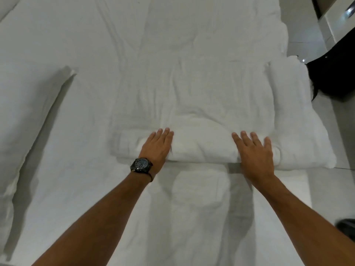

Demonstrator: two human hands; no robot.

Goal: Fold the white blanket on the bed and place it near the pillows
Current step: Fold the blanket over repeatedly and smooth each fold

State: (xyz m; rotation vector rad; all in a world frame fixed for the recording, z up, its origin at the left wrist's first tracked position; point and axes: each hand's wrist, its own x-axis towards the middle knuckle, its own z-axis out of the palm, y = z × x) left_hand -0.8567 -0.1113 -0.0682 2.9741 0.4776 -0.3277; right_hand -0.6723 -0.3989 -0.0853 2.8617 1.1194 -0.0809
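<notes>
The white blanket [201, 96] lies spread along the middle of the bed as a long strip, with its near end rolled or folded into a thick bundle [201, 146]. My left hand [156, 148], with a black watch on the wrist, rests flat on the left part of that bundle, fingers together. My right hand [254, 154] presses flat on its right part, fingers slightly spread. Neither hand grips the cloth. One white pillow [28, 120] lies at the left and another pillow [299, 120] at the right, touching the bundle's end.
The bed's white sheet [96, 189] fills most of the view. The bed's right edge drops to a pale tiled floor [305, 35]. A black object [334, 73] sits on the floor at the right, and white furniture [334, 22] stands at the top right.
</notes>
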